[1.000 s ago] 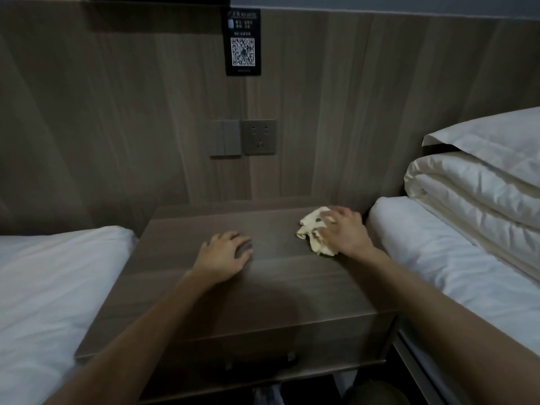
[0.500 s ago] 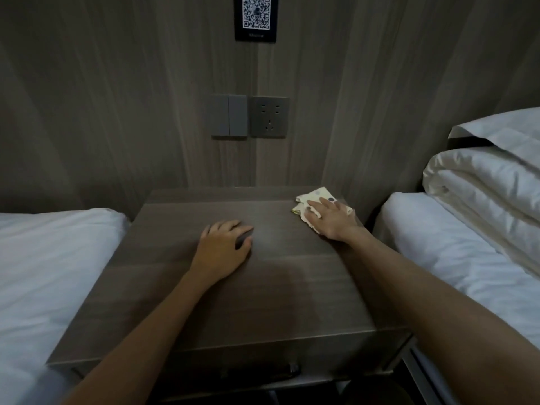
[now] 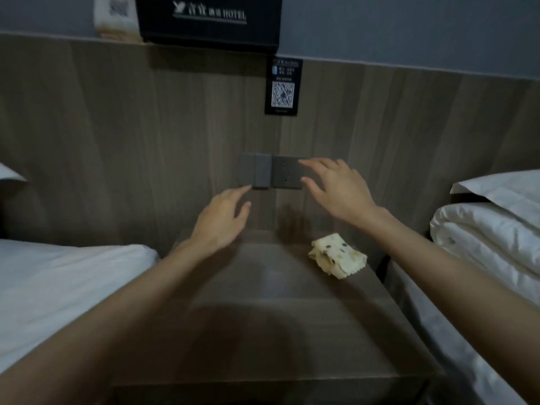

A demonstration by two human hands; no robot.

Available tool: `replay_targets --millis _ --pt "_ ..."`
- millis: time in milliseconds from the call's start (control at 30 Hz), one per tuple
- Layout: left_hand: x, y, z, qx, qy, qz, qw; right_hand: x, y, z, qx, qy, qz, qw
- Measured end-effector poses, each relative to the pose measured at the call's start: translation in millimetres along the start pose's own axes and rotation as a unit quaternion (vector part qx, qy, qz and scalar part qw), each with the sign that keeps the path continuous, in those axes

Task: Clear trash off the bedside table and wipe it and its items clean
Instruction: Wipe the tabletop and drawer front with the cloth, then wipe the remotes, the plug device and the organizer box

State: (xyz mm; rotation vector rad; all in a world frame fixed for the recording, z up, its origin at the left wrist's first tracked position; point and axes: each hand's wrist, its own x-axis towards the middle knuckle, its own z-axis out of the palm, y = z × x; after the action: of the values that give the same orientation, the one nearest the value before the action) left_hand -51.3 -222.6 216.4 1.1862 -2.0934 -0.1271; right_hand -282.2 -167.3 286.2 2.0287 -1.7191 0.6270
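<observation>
Bedside table [image 3: 263,331] bears a crumpled spotted cloth [image 3: 336,257], back right.

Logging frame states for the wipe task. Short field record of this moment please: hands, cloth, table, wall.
left hand: raised over the table's rear, fingers spread, holds nothing
right hand: raised in front of the grey wall socket, fingers spread, holds nothing
cloth: crumpled pale yellow spotted cloth lies on the table's right rear, apart from both hands
table: dark wooden bedside table
wall: grey double switch left of the socket; black QR-code card above
sides: white bed left, folded white duvet right
</observation>
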Motion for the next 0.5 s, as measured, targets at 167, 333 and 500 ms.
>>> replay_targets --millis 167,333,500 --pt "47 20 -87 0.05 0.081 0.074 0.993 46 -24 -50 0.006 0.071 -0.032 0.997" --pt "83 33 -152 0.12 0.149 0.14 0.972 91 -45 -85 0.003 0.133 -0.049 0.99" --pt "122 24 -189 0.206 0.162 0.164 0.951 133 -56 -99 -0.004 0.16 -0.06 0.985"
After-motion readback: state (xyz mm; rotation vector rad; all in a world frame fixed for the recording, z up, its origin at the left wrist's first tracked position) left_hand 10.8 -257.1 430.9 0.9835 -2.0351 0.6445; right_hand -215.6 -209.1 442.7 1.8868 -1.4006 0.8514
